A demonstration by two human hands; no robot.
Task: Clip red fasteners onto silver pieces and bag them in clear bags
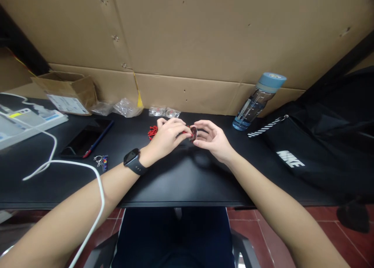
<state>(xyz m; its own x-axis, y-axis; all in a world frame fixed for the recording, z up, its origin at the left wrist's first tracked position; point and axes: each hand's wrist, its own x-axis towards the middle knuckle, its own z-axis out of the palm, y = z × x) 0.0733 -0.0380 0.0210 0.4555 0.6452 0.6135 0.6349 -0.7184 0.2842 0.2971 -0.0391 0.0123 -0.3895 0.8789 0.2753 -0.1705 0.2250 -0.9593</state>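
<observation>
A small round clear disc (194,134) with a shiny rim stands on edge between my two hands above the table. My right hand (214,140) curves around its right side, thumb and fingertips at the rim. From the left, my left hand (168,137), with a black watch on its wrist, pinches a bit of red cord against the disc's face. A bundle of red cords (152,132) shows behind my left hand, which partly hides it. Behind the hands lie clear packets (164,112) with round pieces inside.
On the left are a phone (87,138), a keychain (103,162), a white cable (100,186) crossing my left forearm, and a cardboard box (68,90). A water bottle (258,102) and black bag (315,151) stand right. Cardboard (204,45) walls the back.
</observation>
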